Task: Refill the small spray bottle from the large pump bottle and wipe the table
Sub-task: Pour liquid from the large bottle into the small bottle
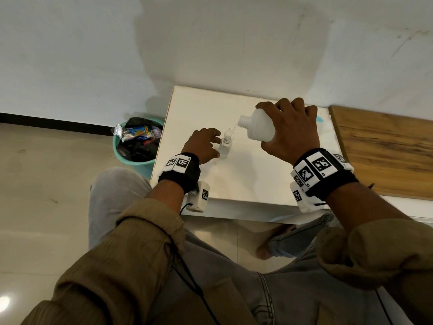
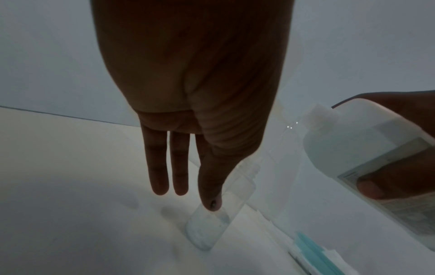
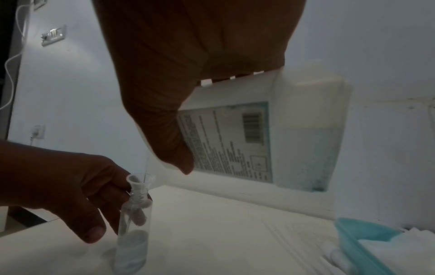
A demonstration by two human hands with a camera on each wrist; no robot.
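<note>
The small clear spray bottle (image 1: 226, 147) (image 3: 133, 241) stands upright on the white table (image 1: 246, 181), with a little clear funnel (image 3: 140, 181) in its neck and some liquid at the bottom. My left hand (image 1: 205, 144) (image 3: 58, 186) holds it from the left, thumb in front and fingers behind. My right hand (image 1: 290, 134) grips the large white bottle (image 1: 260, 126) (image 3: 306, 130) (image 2: 353, 148), tilted neck-down to the left with no pump on its open neck. A thin stream runs from that neck into the funnel.
A teal tray (image 3: 353, 234) with white cloth or tissue (image 3: 400, 247) lies on the table's far right. A wooden board (image 1: 386, 151) adjoins the table on the right. A teal bin (image 1: 140, 164) full of rubbish stands on the floor at the left. The wall runs directly behind the table.
</note>
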